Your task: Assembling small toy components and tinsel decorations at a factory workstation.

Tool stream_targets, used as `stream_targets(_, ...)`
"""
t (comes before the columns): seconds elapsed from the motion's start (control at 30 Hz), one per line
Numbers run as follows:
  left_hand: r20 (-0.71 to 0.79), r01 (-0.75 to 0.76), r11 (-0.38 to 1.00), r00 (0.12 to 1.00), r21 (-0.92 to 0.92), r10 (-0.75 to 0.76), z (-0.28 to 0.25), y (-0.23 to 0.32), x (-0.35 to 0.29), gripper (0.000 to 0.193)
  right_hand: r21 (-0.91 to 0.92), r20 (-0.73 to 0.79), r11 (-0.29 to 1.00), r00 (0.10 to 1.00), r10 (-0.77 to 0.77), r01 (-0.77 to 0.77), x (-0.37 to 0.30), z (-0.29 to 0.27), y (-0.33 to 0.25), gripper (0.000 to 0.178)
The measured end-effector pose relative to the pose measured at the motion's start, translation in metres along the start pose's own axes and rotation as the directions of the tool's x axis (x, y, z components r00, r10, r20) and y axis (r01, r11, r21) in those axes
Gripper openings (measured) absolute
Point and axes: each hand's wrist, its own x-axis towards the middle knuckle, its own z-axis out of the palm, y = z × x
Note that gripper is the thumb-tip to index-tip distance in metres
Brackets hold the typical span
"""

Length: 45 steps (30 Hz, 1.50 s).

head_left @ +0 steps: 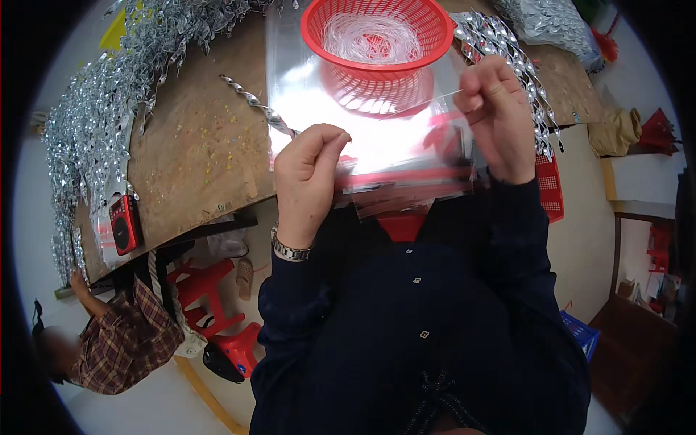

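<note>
My left hand (310, 177), with a metal watch on its wrist, is closed in a pinch on a twisted silver foil strip (254, 101) that sticks out to the upper left. My right hand (500, 109) is raised at the right, its fingertips closed on a thin clear thread (446, 95). The thread runs down toward the left and fades against the bright sheets. Beyond both hands stands a red plastic basket (313, 45) holding a coil of clear thread (362, 38). Under it lies a stack of shiny clear plastic sheets (290, 80) with red bands.
Silver twisted strips (87, 123) are heaped along the left of the wooden table (196, 138), with more strips (518, 65) at the right. A red radio (125, 223) sits on the left edge. A person in a checked shirt (130, 337) is beside red stools (206, 293).
</note>
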Motion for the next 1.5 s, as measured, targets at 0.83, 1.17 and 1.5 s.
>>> stream_targets(0.83, 0.149, -0.020, 0.999, 0.989, 0.033, 0.015, -0.001, 0.008, 0.000, 0.007, -0.126, 0.025, 0.987, 0.994, 0.102, -0.098, -0.007, 0.021, 0.018, 0.012)
stream_targets(1.17, 0.244, 0.154, 0.988, 0.958, 0.012, -0.152, 0.009, 0.024, 0.003, 0.012, -0.173, 0.085, 0.966, 0.974, 0.211, -0.194, -0.017, 0.040, 0.029, 0.012)
stream_targets(1.5, 0.177, 0.038, 0.998, 0.984, -0.050, -0.029, 0.019, 0.019, -0.001, 0.008, -0.231, 0.136, 0.949, 0.959, 0.248, -0.213, -0.022, 0.043, 0.033, 0.010)
